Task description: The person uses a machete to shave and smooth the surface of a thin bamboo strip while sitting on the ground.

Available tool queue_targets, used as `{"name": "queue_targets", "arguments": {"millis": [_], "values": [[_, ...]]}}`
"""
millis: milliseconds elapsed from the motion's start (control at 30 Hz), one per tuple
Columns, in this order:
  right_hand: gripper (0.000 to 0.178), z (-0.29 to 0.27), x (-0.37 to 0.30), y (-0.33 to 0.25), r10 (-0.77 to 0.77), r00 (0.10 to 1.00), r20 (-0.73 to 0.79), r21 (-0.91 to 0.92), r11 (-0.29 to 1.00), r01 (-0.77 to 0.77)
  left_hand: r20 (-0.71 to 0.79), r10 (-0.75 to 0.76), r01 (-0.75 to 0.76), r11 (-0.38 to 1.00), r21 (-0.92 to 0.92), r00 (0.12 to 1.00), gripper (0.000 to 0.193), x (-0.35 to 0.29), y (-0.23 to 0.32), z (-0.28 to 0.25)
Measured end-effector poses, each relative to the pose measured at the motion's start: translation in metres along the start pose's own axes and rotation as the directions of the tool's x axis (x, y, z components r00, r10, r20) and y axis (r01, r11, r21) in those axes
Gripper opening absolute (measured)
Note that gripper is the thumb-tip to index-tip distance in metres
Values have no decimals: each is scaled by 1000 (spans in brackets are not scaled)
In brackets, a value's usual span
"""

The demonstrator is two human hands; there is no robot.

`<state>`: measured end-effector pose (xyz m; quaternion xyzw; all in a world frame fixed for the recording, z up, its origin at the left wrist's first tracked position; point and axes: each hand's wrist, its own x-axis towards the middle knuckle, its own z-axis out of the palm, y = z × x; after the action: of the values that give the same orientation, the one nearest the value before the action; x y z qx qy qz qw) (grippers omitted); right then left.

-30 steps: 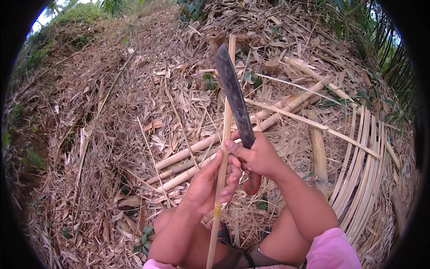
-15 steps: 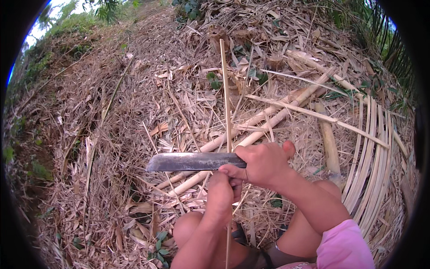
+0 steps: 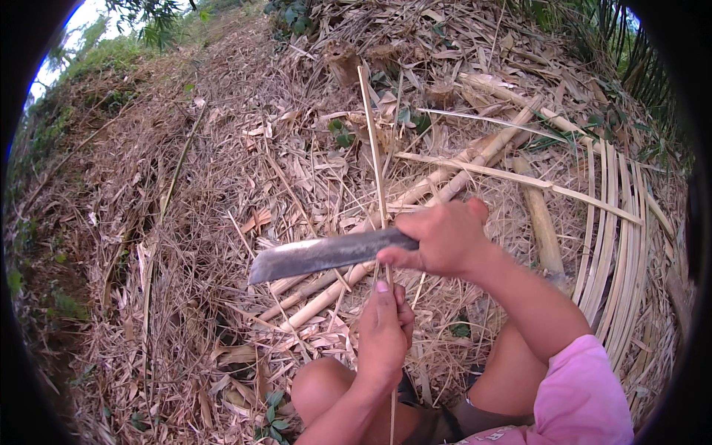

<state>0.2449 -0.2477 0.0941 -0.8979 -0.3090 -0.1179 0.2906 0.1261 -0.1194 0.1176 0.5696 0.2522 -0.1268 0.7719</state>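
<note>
A thin, pale bamboo strip (image 3: 375, 152) stands lengthwise in front of me, its far end pointing away and its near end running down between my legs. My left hand (image 3: 384, 326) is closed round the strip below the blade, thumb laid along it. My right hand (image 3: 445, 241) grips a machete (image 3: 326, 252) with a broad dark blade and a brighter patch near its blunt tip. The blade points left and lies across the strip, just above my left hand. My right fingers hide the machete's handle.
At the right lies a curved bundle of split bamboo strips (image 3: 614, 230). Bamboo poles (image 3: 475, 174) cross on the ground ahead, with a short thick piece (image 3: 540, 215) beside them. Cut stumps (image 3: 341, 61) stand farther off. Dry leaf litter (image 3: 200, 245) covers the slope.
My left hand has moved down the strip, away from the blade. My right hand has risen slightly and shifted right, tilting the machete so its tip sits lower.
</note>
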Motion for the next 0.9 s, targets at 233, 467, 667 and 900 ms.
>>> {"name": "queue_targets", "arguments": {"millis": [233,467,667,900], "values": [[78,-4,17,18,104,977,186,-69,993,-92,-57,14,-11,999,46,998,40,9,-7,-2],[72,5,25,28,54,984,171,-109,993,-36,-40,7,-6,1000,22,999,40,17,-11,-11],[73,-1,28,38,34,985,171,-182,983,-3,-33,-11,12,1000,21,999,40,13,-11,-15],[74,-1,19,26,106,968,228,-241,969,-49,-15,-36,36,999,6,999,40,11,-19,-18]]}}
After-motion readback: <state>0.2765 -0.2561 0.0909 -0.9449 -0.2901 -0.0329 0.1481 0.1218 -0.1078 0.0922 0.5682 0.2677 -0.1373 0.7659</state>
